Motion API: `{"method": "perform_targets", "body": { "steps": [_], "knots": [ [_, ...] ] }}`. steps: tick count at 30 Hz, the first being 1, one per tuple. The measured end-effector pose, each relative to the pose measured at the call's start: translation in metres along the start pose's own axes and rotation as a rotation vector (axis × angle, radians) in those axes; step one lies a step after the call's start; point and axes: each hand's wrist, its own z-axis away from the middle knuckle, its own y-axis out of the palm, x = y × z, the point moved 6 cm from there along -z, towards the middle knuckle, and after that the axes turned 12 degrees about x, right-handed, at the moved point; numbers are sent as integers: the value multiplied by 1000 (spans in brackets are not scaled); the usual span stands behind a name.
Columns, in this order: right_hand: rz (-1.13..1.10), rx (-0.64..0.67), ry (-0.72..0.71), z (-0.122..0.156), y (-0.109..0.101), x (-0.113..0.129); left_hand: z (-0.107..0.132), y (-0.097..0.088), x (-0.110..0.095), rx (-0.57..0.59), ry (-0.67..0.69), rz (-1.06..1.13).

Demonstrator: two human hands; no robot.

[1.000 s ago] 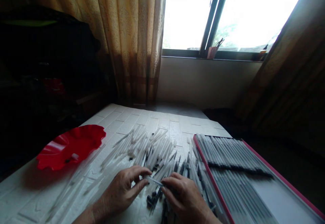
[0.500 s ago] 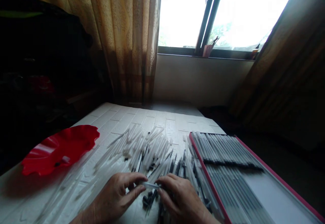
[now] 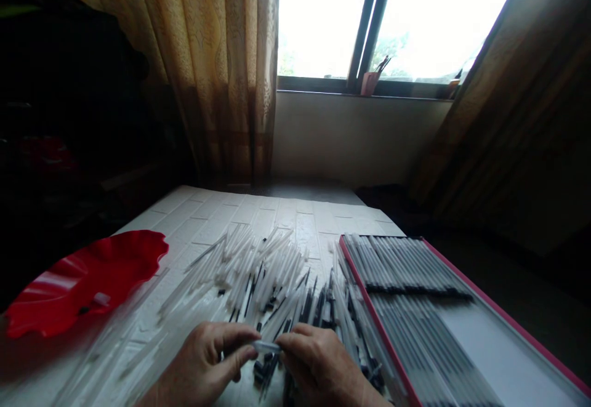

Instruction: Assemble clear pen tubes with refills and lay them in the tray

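Note:
Between my two hands, a translucent pen [image 3: 266, 346] lies roughly level, low in the middle of the head view. One end is pinched by the thumb and fingers of my left hand [image 3: 203, 361]. The fingers of my right hand [image 3: 318, 361] close round the other end and hide it. Just below the pen sit small black pen caps [image 3: 262, 371]. Beyond my hands spreads a loose pile of clear pen barrels [image 3: 240, 253], with dark refills [image 3: 318, 308] among them.
To the right lies a shallow box with a pink rim [image 3: 375, 311], holding rows of pens [image 3: 392, 265]. A red wavy-edged bowl [image 3: 124, 259] with small pieces in it stands on the left of the white brick-patterned table [image 3: 203, 207]. Curtains and a window are behind.
The view has turned slightly, so the bowl, box and window sit farther left. Both hands keep hold of the pen, and they appear a little lower and farther left in the picture.

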Motion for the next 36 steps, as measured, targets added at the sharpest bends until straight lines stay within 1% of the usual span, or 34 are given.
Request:
{"method": "perform_targets", "body": {
  "steps": [5,8,15,19,22,26,30,32,34,36],
  "knots": [
    [22,16,2,0,6,-2,-1,2,-5,51,8,-34],
    [11,20,0,0,8,-2,-1,3,-8,88,-9,-12],
    [15,1,-22,-1,9,4,2,0,-12,64,12,9],
    [15,-1,49,-3,9,1,-3,2,-11,81,-26,13],
    [-43,-14,86,-2,-2,1,-8,2,-10,54,-45,147],
    [-140,-35,108,7,-26,5,-9,-2,-3,41,-79,305],
    [-80,-54,219,21,-48,3,-10,-4,6,52,-107,383],
    [-76,-75,238,28,-54,1,-11,-2,8,62,-103,399],
    [-179,-100,239,33,-55,-4,-11,1,9,73,-101,411],
    [-374,-137,242,39,-52,-11,-11,4,9,82,-101,419]
  ]
}}
